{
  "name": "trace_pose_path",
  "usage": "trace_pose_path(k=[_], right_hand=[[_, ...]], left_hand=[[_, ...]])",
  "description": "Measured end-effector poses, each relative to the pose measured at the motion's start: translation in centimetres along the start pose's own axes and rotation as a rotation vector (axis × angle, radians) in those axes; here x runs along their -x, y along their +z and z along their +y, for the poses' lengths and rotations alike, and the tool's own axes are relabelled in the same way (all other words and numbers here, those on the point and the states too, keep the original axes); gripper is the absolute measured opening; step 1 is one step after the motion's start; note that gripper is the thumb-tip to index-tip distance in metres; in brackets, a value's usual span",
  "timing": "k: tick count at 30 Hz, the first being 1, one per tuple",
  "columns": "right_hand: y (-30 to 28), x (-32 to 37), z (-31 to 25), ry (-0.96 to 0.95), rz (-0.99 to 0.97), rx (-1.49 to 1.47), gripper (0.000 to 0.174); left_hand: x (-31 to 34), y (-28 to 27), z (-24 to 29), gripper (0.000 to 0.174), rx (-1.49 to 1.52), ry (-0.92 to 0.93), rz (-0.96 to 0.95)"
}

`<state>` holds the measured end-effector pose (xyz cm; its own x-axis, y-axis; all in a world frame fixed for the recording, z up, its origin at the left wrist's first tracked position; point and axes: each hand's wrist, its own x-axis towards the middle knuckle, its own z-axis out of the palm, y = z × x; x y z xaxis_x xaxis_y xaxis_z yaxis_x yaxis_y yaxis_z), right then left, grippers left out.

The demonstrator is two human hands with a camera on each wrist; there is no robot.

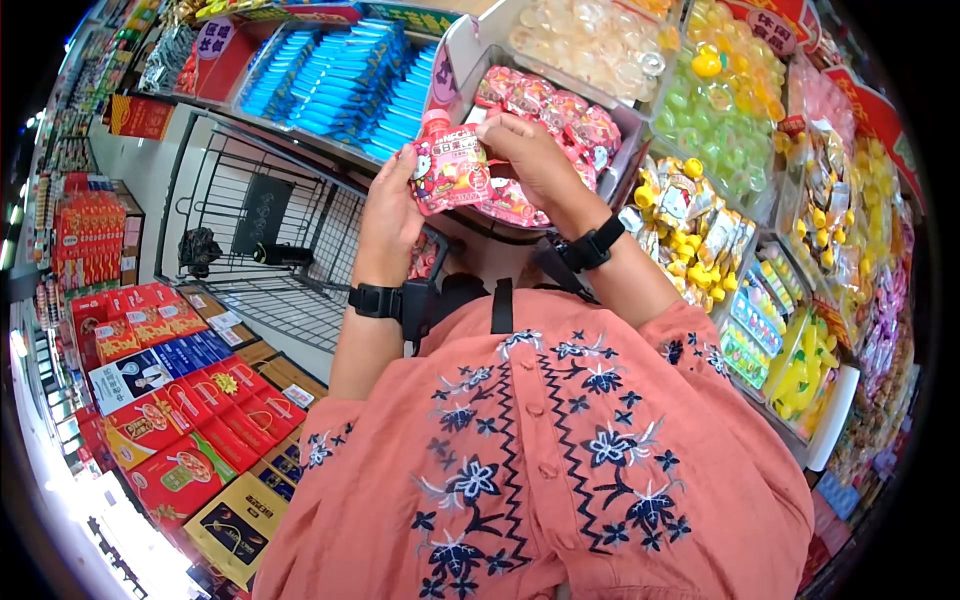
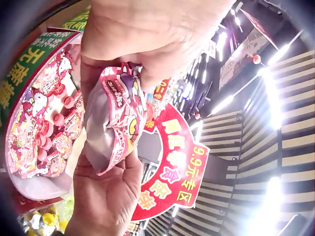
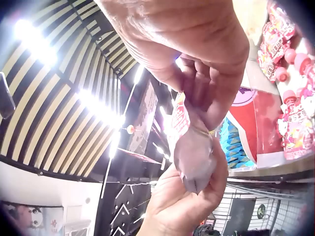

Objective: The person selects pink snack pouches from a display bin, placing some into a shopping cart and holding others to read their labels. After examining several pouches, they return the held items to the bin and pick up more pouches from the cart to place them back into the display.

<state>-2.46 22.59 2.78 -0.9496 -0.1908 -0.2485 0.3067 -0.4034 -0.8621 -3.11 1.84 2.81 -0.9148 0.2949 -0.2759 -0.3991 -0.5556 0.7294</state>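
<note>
A pink snack pouch [image 1: 452, 172] with a red screw cap, a cartoon cat and Chinese print is held up at chest height between both hands. My left hand [image 1: 392, 212] grips its left edge. On the other side, my right hand [image 1: 538, 168] pinches the upper right edge between thumb and fingers. From the left wrist view, the pouch's pale base is turned to the camera. The right wrist view likewise shows the pouch [image 3: 193, 157] from below, between the two hands. Behind it, a display bin [image 1: 622, 120] holds several similar pink pouches [image 1: 550, 105].
Bins of blue packets [image 1: 320, 80], clear jelly cups [image 1: 585, 45] and yellow-capped pouches [image 1: 690, 225] surround the display. A wire shopping cart [image 1: 300, 300] stands at left, near stacked red gift boxes [image 1: 185, 400]. A round red sign [image 2: 172, 167] appears beyond the hands.
</note>
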Motion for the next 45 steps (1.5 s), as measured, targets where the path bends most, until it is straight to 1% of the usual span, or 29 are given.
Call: trace_pose_path(k=[3,5,8,11,15,18,21,22,25,29,32,35,38,41,43,45], right_hand=[[0.0,0.3,-0.1,0.005,0.081,-0.081,0.017],[0.0,0.7,-0.9,-0.011,0.086,-0.098,0.016],[-0.6,0.5,-0.9,-0.024,0.065,-0.107,0.017],[-1.0,0.5,-0.5,-0.050,0.043,-0.103,0.018],[-0.5,1.4,-1.1,-0.043,0.022,-0.088,0.020],[-0.5,1.6,-1.0,-0.044,0.007,0.042,0.025],[-0.8,1.8,-0.1,0.049,-0.085,0.042,0.029],[-0.7,1.9,-0.2,0.052,-0.114,0.069,0.029],[-0.6,2.0,-0.5,0.029,-0.118,0.211,0.026],[-1.0,1.5,0.3,-0.060,-0.145,0.305,0.024],[-0.8,1.3,0.3,-0.116,-0.160,0.325,0.022],[-1.0,0.9,0.5,-0.188,-0.167,0.407,0.022],[-1.4,0.8,0.6,-0.223,-0.174,0.452,0.022],[-2.0,0.6,0.9,-0.200,-0.188,0.440,0.021],[-2.1,0.6,0.5,-0.164,-0.211,0.455,0.021],[-1.3,0.9,-0.3,-0.143,-0.143,0.335,0.023]], left_hand=[[0.2,0.4,0.6,0.028,-0.029,-0.054,-0.021],[1.3,1.3,1.4,0.028,-0.096,-0.078,-0.010],[2.3,0.4,1.0,0.027,-0.240,-0.144,0.028],[2.8,0.2,0.1,0.019,-0.271,-0.115,0.012],[2.7,-0.9,-0.9,0.015,-0.293,0.003,0.039],[2.7,-0.8,-1.3,0.013,-0.255,0.095,0.055],[2.5,-0.6,-1.1,0.012,-0.221,0.166,0.073],[2.5,-0.6,-1.0,0.012,-0.226,0.184,0.079],[2.5,-0.6,-0.9,0.013,-0.236,0.202,0.099],[2.9,0.3,-0.7,0.016,-0.290,0.209,0.156],[2.9,0.0,-0.8,0.015,-0.507,0.260,0.206],[2.4,-0.3,-1.2,0.016,-0.501,0.345,0.188],[2.3,-0.5,-0.8,0.015,-0.633,0.340,0.228],[1.9,-2.0,-1.4,0.017,-0.568,0.320,0.151],[2.2,-1.6,-1.2,0.017,-0.501,0.282,0.132],[2.1,-1.2,-1.0,0.016,-0.450,0.264,0.116]])
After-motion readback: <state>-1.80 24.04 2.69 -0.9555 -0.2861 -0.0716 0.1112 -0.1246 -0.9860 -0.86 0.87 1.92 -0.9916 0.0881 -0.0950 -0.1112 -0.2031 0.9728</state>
